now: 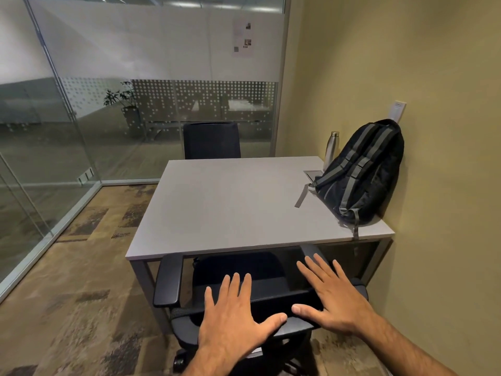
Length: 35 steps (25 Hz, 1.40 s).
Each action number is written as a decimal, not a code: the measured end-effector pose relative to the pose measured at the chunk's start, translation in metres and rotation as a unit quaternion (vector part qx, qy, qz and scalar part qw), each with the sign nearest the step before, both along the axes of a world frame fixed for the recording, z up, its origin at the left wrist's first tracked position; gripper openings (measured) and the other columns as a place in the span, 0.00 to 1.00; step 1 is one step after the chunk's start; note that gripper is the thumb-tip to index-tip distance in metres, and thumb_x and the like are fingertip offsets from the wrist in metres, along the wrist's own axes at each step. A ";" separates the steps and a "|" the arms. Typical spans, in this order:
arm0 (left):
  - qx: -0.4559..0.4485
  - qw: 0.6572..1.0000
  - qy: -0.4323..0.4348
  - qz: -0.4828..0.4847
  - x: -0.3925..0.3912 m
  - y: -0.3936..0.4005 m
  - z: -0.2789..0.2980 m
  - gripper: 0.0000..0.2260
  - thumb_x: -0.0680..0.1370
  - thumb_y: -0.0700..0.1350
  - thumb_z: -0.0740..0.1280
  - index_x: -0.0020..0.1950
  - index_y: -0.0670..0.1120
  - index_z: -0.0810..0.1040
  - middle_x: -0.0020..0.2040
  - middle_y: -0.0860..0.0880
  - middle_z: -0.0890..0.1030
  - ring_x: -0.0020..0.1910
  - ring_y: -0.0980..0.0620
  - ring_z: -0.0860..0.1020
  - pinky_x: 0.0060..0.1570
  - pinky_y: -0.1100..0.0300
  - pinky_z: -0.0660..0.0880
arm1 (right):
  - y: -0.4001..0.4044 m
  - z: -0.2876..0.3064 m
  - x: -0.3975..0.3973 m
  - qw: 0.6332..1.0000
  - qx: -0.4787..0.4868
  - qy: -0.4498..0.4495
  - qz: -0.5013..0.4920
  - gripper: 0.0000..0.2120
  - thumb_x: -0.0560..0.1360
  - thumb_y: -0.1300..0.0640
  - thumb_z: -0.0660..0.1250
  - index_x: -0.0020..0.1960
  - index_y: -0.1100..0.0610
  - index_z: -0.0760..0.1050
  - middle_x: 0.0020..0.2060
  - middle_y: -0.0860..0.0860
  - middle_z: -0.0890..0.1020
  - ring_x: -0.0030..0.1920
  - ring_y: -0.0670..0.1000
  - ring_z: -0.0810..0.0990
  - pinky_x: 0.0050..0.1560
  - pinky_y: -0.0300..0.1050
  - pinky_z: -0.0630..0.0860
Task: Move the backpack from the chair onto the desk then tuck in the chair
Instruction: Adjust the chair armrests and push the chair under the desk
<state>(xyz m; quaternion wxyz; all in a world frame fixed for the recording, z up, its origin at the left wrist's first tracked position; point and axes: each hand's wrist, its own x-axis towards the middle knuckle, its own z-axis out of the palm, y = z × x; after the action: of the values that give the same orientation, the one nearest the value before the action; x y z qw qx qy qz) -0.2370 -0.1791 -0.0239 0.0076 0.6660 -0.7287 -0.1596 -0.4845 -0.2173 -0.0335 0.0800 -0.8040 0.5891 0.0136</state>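
A black backpack (363, 172) with grey straps stands on the grey desk (230, 207) at its right side, leaning against the yellow wall. A black office chair (168, 278) sits at the desk's near edge, its seat partly under the desktop. My left hand (235, 318) and my right hand (333, 297) lie flat over the top of the chair's backrest, fingers spread, holding nothing.
A metal bottle (332, 147) stands behind the backpack by the wall. A second black chair (211, 139) is at the desk's far side. Glass partitions (81, 118) close the left and back. Patterned carpet (81, 294) lies to the left.
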 end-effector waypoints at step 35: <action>-0.023 0.999 -0.027 -0.011 0.034 0.001 -0.012 0.51 0.68 0.83 0.45 0.83 0.54 0.44 0.85 0.50 0.47 0.82 0.51 0.41 0.80 0.41 0.38 | 0.022 0.000 0.031 0.999 0.035 -0.004 -0.021 0.51 0.70 0.18 0.43 0.82 0.46 0.37 0.83 0.52 0.40 0.79 0.47 0.31 0.79 0.57 0.31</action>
<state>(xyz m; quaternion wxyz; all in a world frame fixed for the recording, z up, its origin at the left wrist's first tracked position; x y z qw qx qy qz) -0.2027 -0.1779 -0.0357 0.0017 0.6614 -0.7395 -0.1253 -0.4539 -0.1955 -0.0339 0.1106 -0.7882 0.6046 0.0297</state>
